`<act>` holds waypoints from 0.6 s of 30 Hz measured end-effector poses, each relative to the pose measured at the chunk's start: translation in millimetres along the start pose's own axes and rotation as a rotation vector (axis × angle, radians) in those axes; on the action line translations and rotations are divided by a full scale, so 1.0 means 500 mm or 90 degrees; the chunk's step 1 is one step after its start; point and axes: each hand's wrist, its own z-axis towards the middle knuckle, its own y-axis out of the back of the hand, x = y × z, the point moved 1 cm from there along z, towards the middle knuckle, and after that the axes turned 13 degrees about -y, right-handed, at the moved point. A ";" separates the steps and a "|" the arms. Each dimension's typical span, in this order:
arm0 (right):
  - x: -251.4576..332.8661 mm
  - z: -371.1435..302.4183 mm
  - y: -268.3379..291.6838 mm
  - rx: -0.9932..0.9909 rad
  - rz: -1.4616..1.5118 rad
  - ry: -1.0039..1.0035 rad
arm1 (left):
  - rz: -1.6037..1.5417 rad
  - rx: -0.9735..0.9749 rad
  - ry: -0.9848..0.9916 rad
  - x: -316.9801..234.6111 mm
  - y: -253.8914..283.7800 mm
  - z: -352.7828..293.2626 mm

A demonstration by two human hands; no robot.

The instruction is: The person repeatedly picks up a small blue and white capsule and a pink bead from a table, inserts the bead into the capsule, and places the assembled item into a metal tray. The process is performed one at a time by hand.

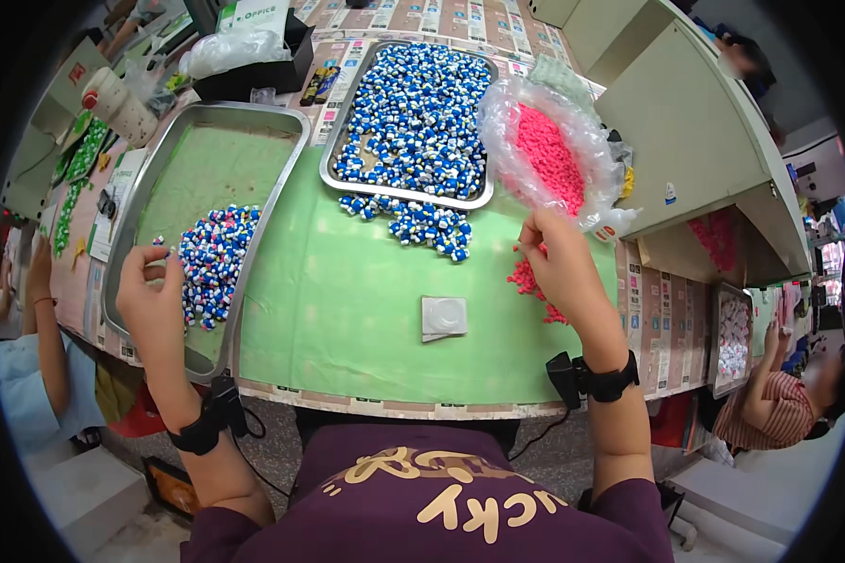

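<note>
My left hand (153, 296) is over the left metal tray (296, 127), its fingers curled together. Whatever is between those fingertips is too small to make out. Beside it lies a heap of small blue-and-white pieces with pink bits (214, 263). My right hand (570, 263) pinches at a scatter of small pink pieces (526, 279) on the green cloth (347, 319); a speck of pink shows at its fingertips. Just beyond, an open clear plastic bag (502, 113) holds many more pink pieces (549, 155). Blue-and-white pieces (422, 113) fill a second metal tray (483, 199), some spilled before it (432, 230).
A small whitish square block (443, 317) sits mid-cloth. Behind the left tray are a black box (291, 66) and a pale tumbler (122, 108). A grey-green cabinet (695, 113) bounds the right. Other people work at both sides; a tray (730, 338) stands far right.
</note>
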 end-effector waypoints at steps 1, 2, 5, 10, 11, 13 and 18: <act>-0.003 0.001 -0.005 0.002 -0.001 -0.006 | 0.115 0.029 0.007 0.003 0.006 0.005; -0.006 0.002 -0.010 0.008 -0.002 -0.008 | 0.101 0.015 -0.012 0.000 0.004 0.005; -0.003 0.004 -0.019 0.030 -0.004 -0.049 | 0.013 0.013 -0.062 -0.052 -0.036 0.010; -0.006 0.007 -0.025 0.035 -0.025 -0.070 | -0.246 0.219 -0.117 -0.177 -0.161 0.012; -0.002 0.008 -0.023 0.050 -0.024 -0.085 | -0.233 0.250 -0.146 -0.188 -0.186 0.012; 0.003 0.011 -0.024 0.053 -0.026 -0.085 | -0.189 0.271 -0.188 -0.180 -0.235 0.014; -0.009 -0.004 -0.051 -0.046 -0.104 -0.038 | -0.139 0.284 -0.182 -0.177 -0.291 0.025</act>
